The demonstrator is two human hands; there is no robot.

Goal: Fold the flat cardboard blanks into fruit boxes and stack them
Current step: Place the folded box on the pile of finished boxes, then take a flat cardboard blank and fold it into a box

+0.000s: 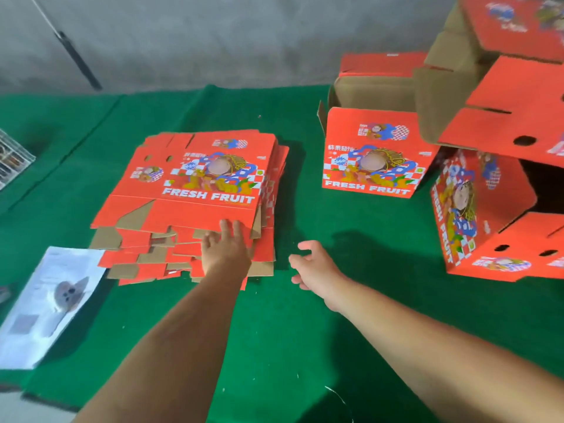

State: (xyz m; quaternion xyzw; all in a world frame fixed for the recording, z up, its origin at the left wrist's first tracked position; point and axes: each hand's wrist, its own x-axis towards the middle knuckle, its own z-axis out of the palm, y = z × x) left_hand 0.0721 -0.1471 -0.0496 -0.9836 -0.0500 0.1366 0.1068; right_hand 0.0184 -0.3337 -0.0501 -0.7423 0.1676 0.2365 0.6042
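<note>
Nearest the camera, both forearms are seen reaching forward over the green-covered bench (305, 346). A white printed sheet (45, 306) lies at the near left edge; its print is too blurred to be read.

The left hand (224, 248) is laid on the near edge of the stack of flat blanks (195, 206), fingers extended onto the top blank; whether anything is pinched cannot be told, and the grip looks flat and open. The right hand (314, 267) hovers just beside the stack's near right corner, fingers loosely curled, with nothing held.

Progress, as judged: the stack remains thick, so many blanks are left to be folded. The top blank has not yet been lifted; taking it up appears to be the step in hand.

"FRESH FRUIT" is read in white capitals on the top blank, under a cartoon panel with a checkered pattern and some Chinese characters, too small to be made out.

Farther right, an erected box (370, 160) stands upright with top flaps open, the same "FRESH FRUIT" lettering on its front. Beyond and beside it, at the right edge, several folded boxes (500, 166) are piled on their sides and tilted, only roughly stacked. A grey wall is seen behind.
</note>
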